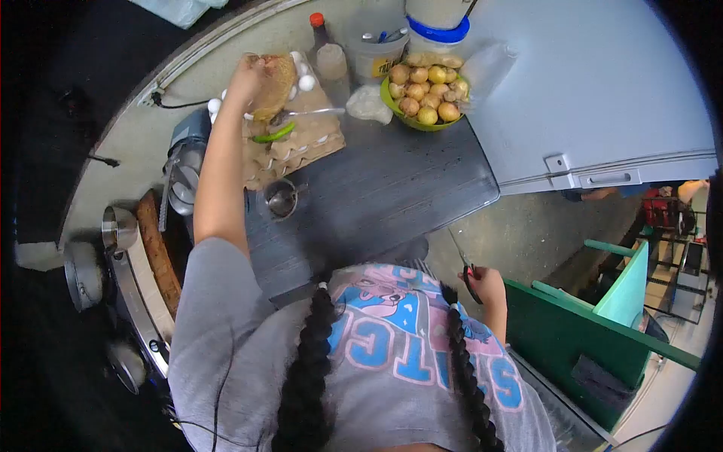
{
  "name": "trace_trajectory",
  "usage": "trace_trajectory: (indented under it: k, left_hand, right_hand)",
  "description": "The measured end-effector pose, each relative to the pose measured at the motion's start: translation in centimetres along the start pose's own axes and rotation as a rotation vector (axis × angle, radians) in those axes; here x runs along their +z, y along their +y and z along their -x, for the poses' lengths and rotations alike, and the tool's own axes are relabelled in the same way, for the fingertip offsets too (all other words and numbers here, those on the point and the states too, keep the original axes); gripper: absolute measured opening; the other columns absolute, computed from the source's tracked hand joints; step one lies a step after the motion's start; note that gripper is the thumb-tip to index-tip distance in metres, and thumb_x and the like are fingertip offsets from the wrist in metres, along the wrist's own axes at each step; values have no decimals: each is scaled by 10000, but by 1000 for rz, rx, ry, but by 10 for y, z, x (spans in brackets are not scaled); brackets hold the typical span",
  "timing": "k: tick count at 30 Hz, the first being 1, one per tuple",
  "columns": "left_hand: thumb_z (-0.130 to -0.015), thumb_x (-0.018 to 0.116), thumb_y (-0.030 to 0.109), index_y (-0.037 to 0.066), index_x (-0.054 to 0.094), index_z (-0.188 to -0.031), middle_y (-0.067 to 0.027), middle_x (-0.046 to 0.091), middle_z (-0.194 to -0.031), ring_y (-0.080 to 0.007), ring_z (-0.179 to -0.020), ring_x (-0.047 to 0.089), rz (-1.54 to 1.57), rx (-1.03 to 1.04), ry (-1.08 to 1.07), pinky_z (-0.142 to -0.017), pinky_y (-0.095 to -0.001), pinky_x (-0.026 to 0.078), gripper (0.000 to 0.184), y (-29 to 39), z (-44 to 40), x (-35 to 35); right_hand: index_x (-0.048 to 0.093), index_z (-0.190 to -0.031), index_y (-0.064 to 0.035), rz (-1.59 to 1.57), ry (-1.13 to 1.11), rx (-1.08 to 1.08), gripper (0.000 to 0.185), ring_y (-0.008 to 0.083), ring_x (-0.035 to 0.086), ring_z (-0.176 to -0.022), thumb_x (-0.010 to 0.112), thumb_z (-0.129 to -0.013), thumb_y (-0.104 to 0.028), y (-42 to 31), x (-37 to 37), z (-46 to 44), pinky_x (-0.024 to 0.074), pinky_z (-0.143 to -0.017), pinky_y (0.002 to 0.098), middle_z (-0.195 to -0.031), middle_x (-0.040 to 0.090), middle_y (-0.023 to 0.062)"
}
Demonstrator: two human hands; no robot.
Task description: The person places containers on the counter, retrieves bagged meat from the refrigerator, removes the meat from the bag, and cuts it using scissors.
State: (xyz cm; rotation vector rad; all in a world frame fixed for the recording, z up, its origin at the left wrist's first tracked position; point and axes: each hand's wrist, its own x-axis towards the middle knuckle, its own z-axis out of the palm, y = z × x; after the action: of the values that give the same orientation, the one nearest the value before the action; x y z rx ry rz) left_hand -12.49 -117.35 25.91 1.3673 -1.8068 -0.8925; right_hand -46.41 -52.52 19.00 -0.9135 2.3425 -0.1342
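My left hand (pixel 247 79) reaches to the back left with closed fingers on a tan, crinkled bag (pixel 277 87); its contents are hard to make out. The bag is above stacked egg cartons (pixel 309 139). On them lie a long green pepper (pixel 275 134) and white eggs (pixel 306 82). My right hand (pixel 489 290) is low at my right side, beyond the table's edge. It grips scissors (pixel 470 280) by the black and red handles, blades pointing away from me.
On the dark table (pixel 376 188) stand a metal cup (pixel 281 200), a green bowl of onions (pixel 428 94), a red-capped bottle (pixel 330 56) and a tub of utensils (pixel 376 53). A white freezer (pixel 587 90) is at the right, pots (pixel 83 275) at the left, a green panel (pixel 572 339) lower right.
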Motion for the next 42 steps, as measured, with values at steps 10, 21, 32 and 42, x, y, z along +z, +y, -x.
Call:
trace_trajectory:
  k: [10, 21, 32, 42]
  left_hand:
    - [-1022, 530, 228, 26, 508, -1277, -119, 646, -1122, -213, -993, 625, 397, -32, 99, -853, -354, 507, 326, 70, 23, -32]
    - [-1035, 500, 287, 54, 470, -1267, -73, 615, -1099, -187, -941, 637, 450, 17, 85, -704, -344, 565, 330, 96, 18, -57]
    - [-1056, 448, 237, 3, 454, -1306, -133, 608, -1218, -244, -1119, 626, 653, 137, 39, -928, -405, 539, 343, 141, 11, -86]
    - [-1051, 459, 269, -52, 511, -1304, -154, 614, -1282, -225, -1166, 615, 996, -4, -674, -1016, -368, 492, 412, 210, 166, -41]
  right_hand:
    - [715, -844, -11, -34, -22, 19, 451, 391, 658, -709, 741, -791, -458, -9, -6, 2, 497, -658, 453, -744, 667, 214]
    - [718, -917, 15, -296, 69, -19, 365, 195, 581, -631, 742, -847, -342, -42, -11, -12, 459, -625, 357, -679, 634, 95]
    - [608, -1216, -10, -613, -76, -461, 469, 95, 529, -793, 752, -867, -289, -138, -50, -63, 456, -741, 263, -954, 615, -2]
    - [539, -1333, -45, -883, -687, -1056, 940, 133, 472, -996, 731, -704, -717, -241, -99, -66, 401, -848, 273, -1270, 554, 36]
